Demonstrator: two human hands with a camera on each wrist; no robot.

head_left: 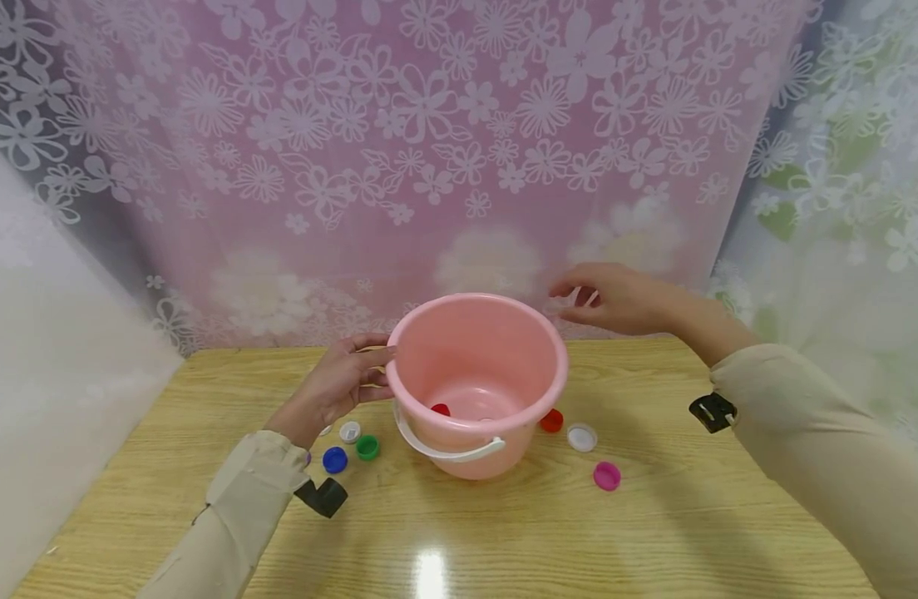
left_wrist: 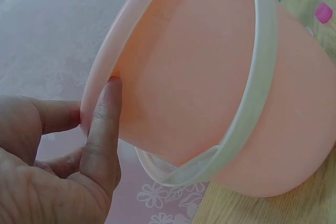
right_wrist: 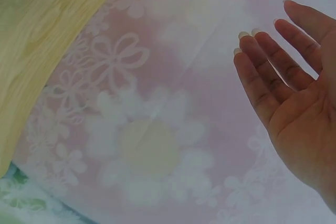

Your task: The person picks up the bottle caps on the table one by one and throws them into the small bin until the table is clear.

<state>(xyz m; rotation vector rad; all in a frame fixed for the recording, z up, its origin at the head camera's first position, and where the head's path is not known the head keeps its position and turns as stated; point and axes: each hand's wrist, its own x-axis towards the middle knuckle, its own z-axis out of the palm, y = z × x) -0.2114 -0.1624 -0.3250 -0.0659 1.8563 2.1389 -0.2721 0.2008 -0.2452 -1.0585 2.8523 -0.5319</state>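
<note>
A pink bucket (head_left: 477,449) with a white handle (head_left: 447,455) stands on the table, its mouth facing up. Inside it, part of a red bottle cap (head_left: 440,409) shows near the bottom. My left hand (head_left: 347,378) grips the bucket's rim at its left side; in the left wrist view, fingers (left_wrist: 102,135) lie on both sides of the rim. My right hand (head_left: 612,298) hovers in the air beyond the bucket's right rim, apart from it. In the right wrist view its fingers are loosely extended, with nothing between them.
Left of the bucket lie a green cap (head_left: 367,448), a blue cap (head_left: 335,460) and a white cap (head_left: 350,432). To its right are a red cap (head_left: 552,421), another white cap (head_left: 582,438) and a magenta cap (head_left: 607,476). A flowered curtain (head_left: 429,166) hangs behind the wooden table (head_left: 564,549).
</note>
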